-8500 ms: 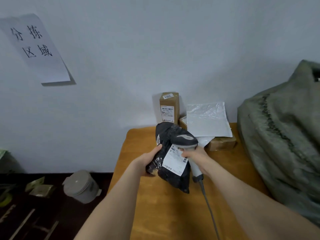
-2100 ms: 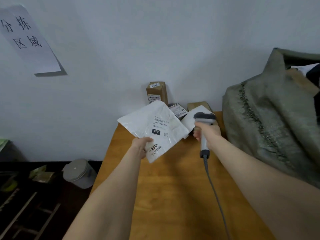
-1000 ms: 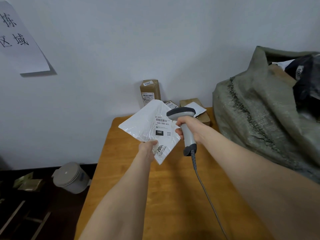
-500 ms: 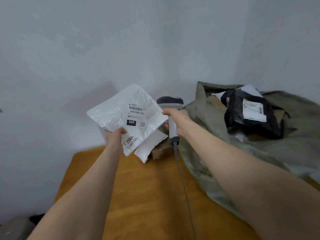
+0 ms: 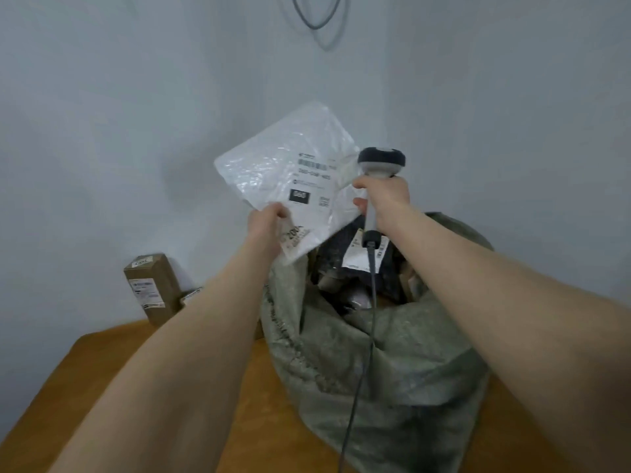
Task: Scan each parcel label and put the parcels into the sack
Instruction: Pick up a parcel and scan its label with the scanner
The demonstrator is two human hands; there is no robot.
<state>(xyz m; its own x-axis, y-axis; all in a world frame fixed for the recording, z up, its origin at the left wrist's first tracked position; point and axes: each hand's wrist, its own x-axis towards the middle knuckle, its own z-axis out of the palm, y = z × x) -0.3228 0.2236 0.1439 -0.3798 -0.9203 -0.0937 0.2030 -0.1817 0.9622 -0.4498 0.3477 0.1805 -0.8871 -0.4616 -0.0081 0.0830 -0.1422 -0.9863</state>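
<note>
Holding parcel (image 5: 290,169), scanner (image 5: 380,165) at sack's (image 5: 392,353) open rim.

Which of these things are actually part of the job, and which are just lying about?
Part of the job: white parcel in the left hand; scanner in the right hand; green sack; black parcel inside it; brown box waiting on the table.
Just there: cable loop on the wall.

Orange wooden table (image 5: 266,431) — pale grey wall (image 5: 136,131) behind, dark cable loop (image 5: 316,27) hanging up top.
</note>
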